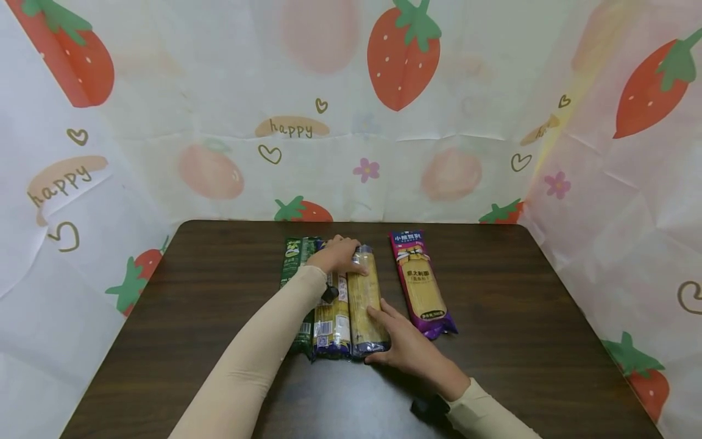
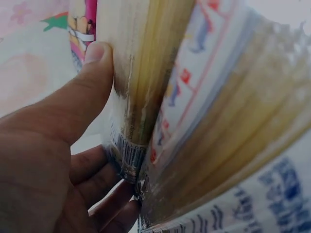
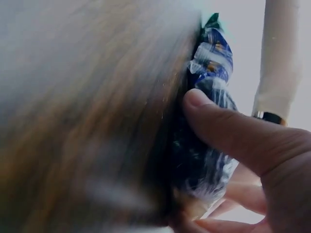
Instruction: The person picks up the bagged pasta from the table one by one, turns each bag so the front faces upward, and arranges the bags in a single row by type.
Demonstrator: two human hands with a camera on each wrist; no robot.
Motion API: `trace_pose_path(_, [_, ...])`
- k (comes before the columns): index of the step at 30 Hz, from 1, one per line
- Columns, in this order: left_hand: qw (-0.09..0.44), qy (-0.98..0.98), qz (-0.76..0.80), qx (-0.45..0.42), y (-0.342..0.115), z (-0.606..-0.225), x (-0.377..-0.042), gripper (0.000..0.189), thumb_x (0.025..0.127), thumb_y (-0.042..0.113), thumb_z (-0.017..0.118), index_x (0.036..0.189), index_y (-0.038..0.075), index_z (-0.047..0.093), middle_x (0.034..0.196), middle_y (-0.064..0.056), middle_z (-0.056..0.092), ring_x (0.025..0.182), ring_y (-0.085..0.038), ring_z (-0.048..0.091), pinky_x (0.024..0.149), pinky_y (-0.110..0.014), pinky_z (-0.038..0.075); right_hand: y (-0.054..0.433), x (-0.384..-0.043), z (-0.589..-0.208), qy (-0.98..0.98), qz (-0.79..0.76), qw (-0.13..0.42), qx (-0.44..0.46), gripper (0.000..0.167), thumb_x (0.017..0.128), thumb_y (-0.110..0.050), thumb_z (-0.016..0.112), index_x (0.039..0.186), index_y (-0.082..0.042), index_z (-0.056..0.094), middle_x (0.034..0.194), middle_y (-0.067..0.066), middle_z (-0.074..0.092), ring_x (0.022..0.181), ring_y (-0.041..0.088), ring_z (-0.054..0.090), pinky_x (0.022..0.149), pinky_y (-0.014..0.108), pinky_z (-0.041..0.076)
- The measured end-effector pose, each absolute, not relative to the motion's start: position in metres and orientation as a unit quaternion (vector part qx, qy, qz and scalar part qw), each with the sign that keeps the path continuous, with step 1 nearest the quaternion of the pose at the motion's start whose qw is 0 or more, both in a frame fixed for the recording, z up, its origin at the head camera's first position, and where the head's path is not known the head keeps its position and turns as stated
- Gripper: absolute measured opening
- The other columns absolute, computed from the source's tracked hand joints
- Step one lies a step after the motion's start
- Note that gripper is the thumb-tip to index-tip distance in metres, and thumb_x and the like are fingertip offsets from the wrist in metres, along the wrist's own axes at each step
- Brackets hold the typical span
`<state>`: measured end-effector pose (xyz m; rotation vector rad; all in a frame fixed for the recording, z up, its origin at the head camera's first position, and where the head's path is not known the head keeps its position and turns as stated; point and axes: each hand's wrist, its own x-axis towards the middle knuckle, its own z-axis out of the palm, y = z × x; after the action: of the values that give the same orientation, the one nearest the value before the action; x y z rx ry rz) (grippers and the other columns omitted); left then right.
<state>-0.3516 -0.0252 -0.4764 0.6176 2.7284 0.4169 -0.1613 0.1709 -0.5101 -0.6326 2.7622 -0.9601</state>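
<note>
A clear pack of spaghetti (image 1: 363,305) lies on the table as the rightmost of three packs side by side. My left hand (image 1: 341,255) grips its far end, with the thumb (image 2: 99,60) against its side in the left wrist view. Down at the near end, my right hand (image 1: 408,344) holds the right side and corner. The right wrist view has that thumb (image 3: 209,109) on the crinkled end of the wrapper. Beside it on the left lies a blue-ended noodle pack (image 1: 331,332), partly hidden by my left arm, then a green pack (image 1: 292,259).
A purple and pink spaghetti pack (image 1: 421,286) lies apart to the right, slightly slanted. The dark wooden table (image 1: 219,262) is bordered at the back and sides by white sheets (image 1: 340,177) printed with strawberries.
</note>
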Motion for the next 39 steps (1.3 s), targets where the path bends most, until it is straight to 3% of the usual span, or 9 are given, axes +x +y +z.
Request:
trace_pose_path(7, [0.174, 0.937, 0.18, 0.243, -0.034, -0.478, -0.35, 0.084, 0.101, 0.053, 0.074, 0.164, 0.007, 0.043, 0.165, -0.017, 0.046, 0.155, -0.038, 0.036, 0.124, -0.056, 0.036, 0.182, -0.16, -0.513, 0.895, -0.378, 0.089, -0.221, 0.096, 0.082, -0.027, 0.098, 0.161, -0.006, 0.05, 0.17, 0.03, 0.031, 0.153, 0.047, 0.039, 0.118, 0.06, 0.043])
trace_pose_path(11, [0.187, 0.922, 0.226, 0.251, -0.041, -0.477, -0.349, 0.079, 0.102, 0.049, 0.074, 0.163, 0.008, 0.045, 0.166, -0.018, 0.044, 0.159, -0.04, 0.03, 0.124, -0.058, 0.036, 0.188, -0.158, -0.514, 0.88, -0.404, 0.089, -0.234, 0.094, 0.084, -0.026, 0.096, 0.162, -0.005, 0.048, 0.17, 0.029, 0.031, 0.153, 0.047, 0.039, 0.114, 0.059, 0.047])
trace_pose_path(23, [0.204, 0.866, 0.365, 0.274, -0.068, -0.482, -0.352, 0.061, 0.113, 0.043, 0.055, 0.161, 0.005, 0.048, 0.163, -0.019, 0.048, 0.15, -0.038, 0.047, 0.121, -0.056, 0.042, 0.207, -0.155, -0.508, 0.82, -0.501, 0.129, -0.246, 0.091, 0.09, -0.018, 0.091, 0.165, -0.007, 0.042, 0.172, 0.024, 0.03, 0.151, 0.049, 0.041, 0.108, 0.054, 0.054])
trace_pose_path(28, [0.207, 0.843, 0.423, 0.26, -0.078, -0.478, -0.352, 0.051, 0.116, 0.029, 0.045, 0.161, 0.005, 0.049, 0.166, -0.019, 0.045, 0.15, -0.04, 0.045, 0.12, -0.057, 0.041, 0.212, -0.154, -0.505, 0.793, -0.537, 0.13, -0.255, 0.092, 0.09, -0.014, 0.09, 0.167, -0.009, 0.04, 0.175, 0.019, 0.026, 0.154, 0.045, 0.038, 0.109, 0.046, 0.055])
trace_pose_path(32, [0.22, 0.815, 0.462, 0.271, -0.085, -0.477, -0.352, 0.052, 0.111, 0.008, 0.042, 0.162, 0.003, 0.045, 0.168, -0.022, 0.04, 0.152, -0.042, 0.042, 0.114, -0.056, 0.043, 0.214, -0.155, -0.503, 0.757, -0.58, 0.136, -0.266, 0.091, 0.091, -0.007, 0.087, 0.167, -0.006, 0.038, 0.176, 0.018, 0.025, 0.156, 0.044, 0.034, 0.105, 0.035, 0.057])
trace_pose_path(39, [0.241, 0.779, 0.483, 0.318, -0.09, -0.482, -0.353, 0.066, 0.106, -0.008, 0.058, 0.167, 0.001, 0.033, 0.171, -0.024, 0.032, 0.155, -0.045, 0.036, 0.118, -0.058, 0.044, 0.216, -0.157, -0.503, 0.72, -0.628, 0.136, -0.263, 0.086, 0.093, -0.002, 0.083, 0.166, -0.001, 0.037, 0.174, 0.021, 0.029, 0.155, 0.041, 0.034, 0.1, 0.028, 0.058])
